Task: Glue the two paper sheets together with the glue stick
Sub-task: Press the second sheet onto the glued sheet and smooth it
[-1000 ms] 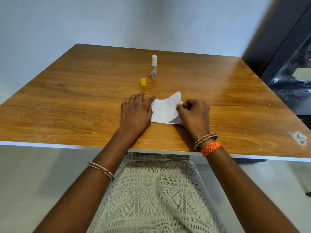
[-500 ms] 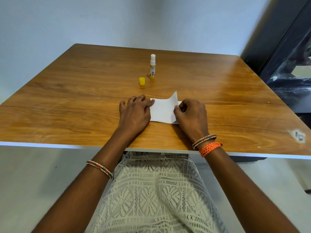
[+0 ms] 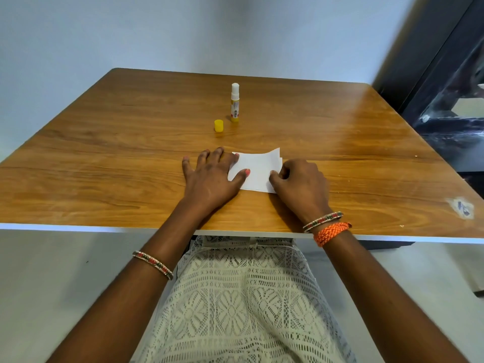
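Two paper sheets (image 3: 258, 172) stacked near the front middle of the wooden counter (image 3: 104, 153), upper sheet laid over lower, far right corner raised slightly off the one beneath. Left hand (image 3: 209, 176) flat and spread, fingers straight, thumb and forefinger pressing the left margin of the stack. Right hand (image 3: 301, 182) curled, its grip apparently pinching the right edge of the stack between thumb and fingertips; contact partly hidden behind the knuckles. Glue stick (image 3: 235, 102) upright and uncapped at the far middle of the counter, well apart from the sheets; yellow cap (image 3: 218, 126) standing just beside it, nearer the person.

Stage, as judged: pressing and aligning, edges not yet fully seated.

Risks from here:
- Skewed bond, caused by a sideways tug from the pinching right hand while the left pins only one margin; far edges already not quite flush.
- Unbonded corner, caused by the raised far right corner being left unpressed, or by glue there drying before contact.
- Crease or trapped bubble, caused by pressing from both margins toward the middle instead of smoothing outward.
- Sheets stuck to the counter, caused by any glue squeezed past the edges under pressure.
- Dried-out stick, caused by the cap staying off.
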